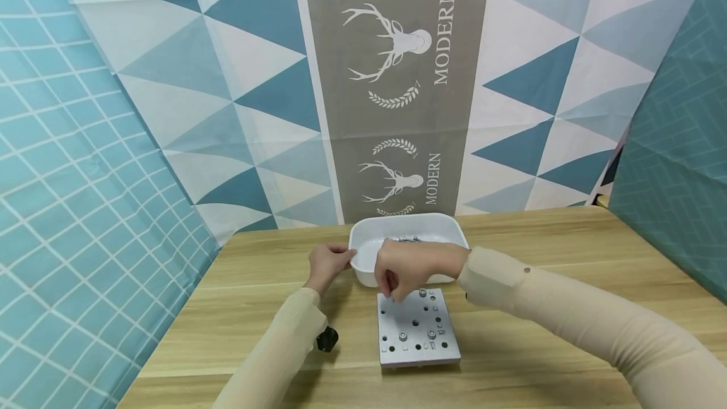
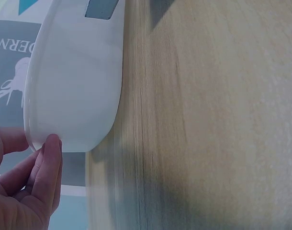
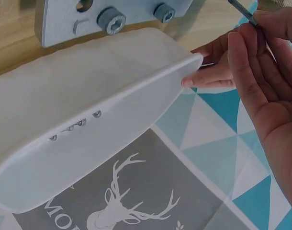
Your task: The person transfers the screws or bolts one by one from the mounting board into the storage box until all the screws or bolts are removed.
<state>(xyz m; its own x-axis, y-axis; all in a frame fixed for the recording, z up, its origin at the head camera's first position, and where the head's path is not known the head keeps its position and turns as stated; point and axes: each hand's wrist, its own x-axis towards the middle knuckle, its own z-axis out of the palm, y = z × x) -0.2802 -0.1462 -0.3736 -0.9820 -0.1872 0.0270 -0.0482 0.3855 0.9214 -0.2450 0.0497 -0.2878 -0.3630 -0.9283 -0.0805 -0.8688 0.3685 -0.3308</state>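
Note:
My left hand (image 1: pixel 330 264) pinches the left end of a white plastic bin's rim (image 2: pixel 33 96) between thumb and fingers. My right hand (image 1: pixel 402 265) is over the far left corner of a silver metal plate (image 1: pixel 397 320). Between its thumb and fingers it pinches a threaded screw (image 3: pixel 242 12), whose thread shows in the right wrist view; its head is hidden by the fingers. The plate has several round holes and slots. Socket head screws (image 3: pixel 111 20) stand in some of them. More loose screws (image 1: pixel 407 239) lie inside the bin.
The bin stands just behind the plate on a wooden table (image 1: pixel 511 358), near its back edge. A patterned cloth (image 1: pixel 272 163) hangs behind the table. A small black object (image 1: pixel 327 339) is beside the left forearm.

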